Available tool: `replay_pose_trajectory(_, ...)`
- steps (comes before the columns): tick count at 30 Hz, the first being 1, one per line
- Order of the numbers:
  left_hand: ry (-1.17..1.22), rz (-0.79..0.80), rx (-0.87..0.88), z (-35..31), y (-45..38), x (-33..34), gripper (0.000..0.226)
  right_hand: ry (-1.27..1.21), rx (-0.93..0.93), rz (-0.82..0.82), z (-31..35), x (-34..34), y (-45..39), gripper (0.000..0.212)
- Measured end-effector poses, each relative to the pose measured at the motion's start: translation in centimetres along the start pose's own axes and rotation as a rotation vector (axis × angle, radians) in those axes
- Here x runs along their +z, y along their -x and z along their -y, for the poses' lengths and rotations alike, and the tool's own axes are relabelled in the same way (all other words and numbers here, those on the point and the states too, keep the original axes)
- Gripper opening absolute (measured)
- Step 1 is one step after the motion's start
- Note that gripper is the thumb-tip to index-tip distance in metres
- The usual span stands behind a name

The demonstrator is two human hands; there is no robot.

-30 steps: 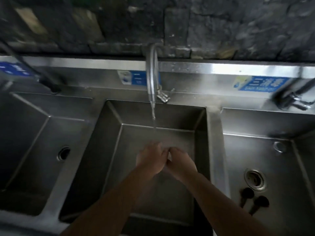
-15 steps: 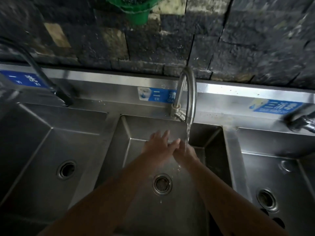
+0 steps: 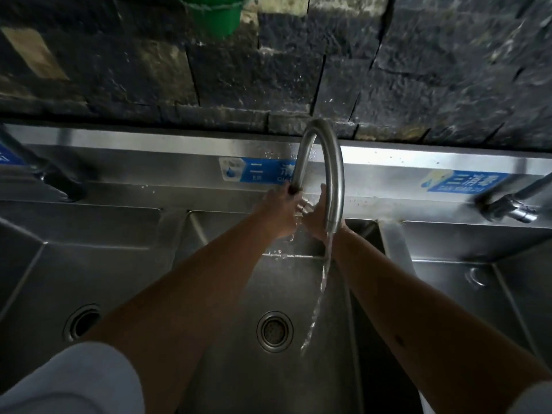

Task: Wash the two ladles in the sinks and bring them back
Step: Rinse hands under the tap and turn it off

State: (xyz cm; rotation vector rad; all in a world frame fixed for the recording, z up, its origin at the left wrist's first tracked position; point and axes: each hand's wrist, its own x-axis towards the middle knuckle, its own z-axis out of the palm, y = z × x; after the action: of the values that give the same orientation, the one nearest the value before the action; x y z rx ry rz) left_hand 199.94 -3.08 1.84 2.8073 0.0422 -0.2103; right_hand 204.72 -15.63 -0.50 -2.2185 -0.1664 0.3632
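Observation:
Neither ladle shows in the head view. Both my hands are stretched to the back of the middle sink (image 3: 227, 264), at the foot of the curved steel faucet (image 3: 334, 162). My left hand (image 3: 276, 212) has its fingers closed around the faucet's base, where the handle sits. My right hand (image 3: 315, 218) is right beside it, partly hidden behind the spout, with its fingers raised and nothing seen in it. A stream of water (image 3: 321, 282) runs from the spout into the middle sink near its drain (image 3: 274, 331).
A left sink (image 3: 89, 264) with a drain (image 3: 82, 321) and a right sink (image 3: 478, 294) flank the middle one. Another faucet (image 3: 507, 209) stands at the right and a dark one (image 3: 56, 180) at the left. A green bucket (image 3: 216, 13) hangs on the stone wall.
My hands have left the water stream and moved up and back to the faucet's base. The view has tilted up and closer, and the lower right sink has dropped out of sight.

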Motion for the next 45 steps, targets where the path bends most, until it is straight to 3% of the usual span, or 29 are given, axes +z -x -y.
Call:
replay_pose_trajectory(3, 0.045, -0.035, 0.019, 0.2, -0.6, 0.3, 0.085, -0.025, 0.036, -0.025, -0.2, 0.2, -0.7, 0.069)
replay_pose_trajectory(9, 0.013, -0.029, 0.08, 1.1, -0.9, 0.0, 0.085, 0.037, -0.02, 0.12, -1.3, 0.5, -0.5, 0.092)
replay_pose_trajectory(13, 0.029, 0.076, 0.015, 0.7, -0.8, -0.1, 0.09, 0.341, -0.024, 0.14, -1.6, 0.3, 0.1, 0.094)
replay_pose_trajectory(16, 0.015, 0.149, -0.023, 0.0, -0.2, -0.4, 0.096, 0.724, -0.127, 0.248, -1.1, -1.0, 1.1, 0.086)
replay_pose_trajectory(18, 0.008, 0.17, -0.054, -0.7, 0.7, -0.3, 0.093, 0.709, -0.104, 0.307, -0.6, -1.8, 2.5, 0.093)
replay_pose_trajectory(22, -0.048, 0.1, 0.019, -2.8, 5.0, 0.5, 0.072, 0.737, -0.157, 0.324, -0.5, -2.4, 7.4, 0.079)
replay_pose_trajectory(29, -0.062, 0.106, -0.015, -4.2, 15.1, 4.8, 0.075, 0.607, -0.115, 0.279, -2.9, -0.6, 17.3, 0.08)
replay_pose_trajectory(37, -0.081, 0.157, -0.068, -2.8, 25.4, 8.2, 0.084, 0.749, -0.03, 0.367, -7.9, 0.4, 27.6, 0.109)
replay_pose_trajectory(41, -0.068, 0.206, -0.067, -2.8, 29.2, 8.9, 0.089, 0.839, 0.087, 0.546, -9.5, 0.8, 30.8, 0.123)
replay_pose_trajectory(45, -0.054, 0.228, -0.087, -3.3, 31.4, 9.5, 0.09, 0.832, 0.109, 0.542, -10.4, 0.8, 32.8, 0.119)
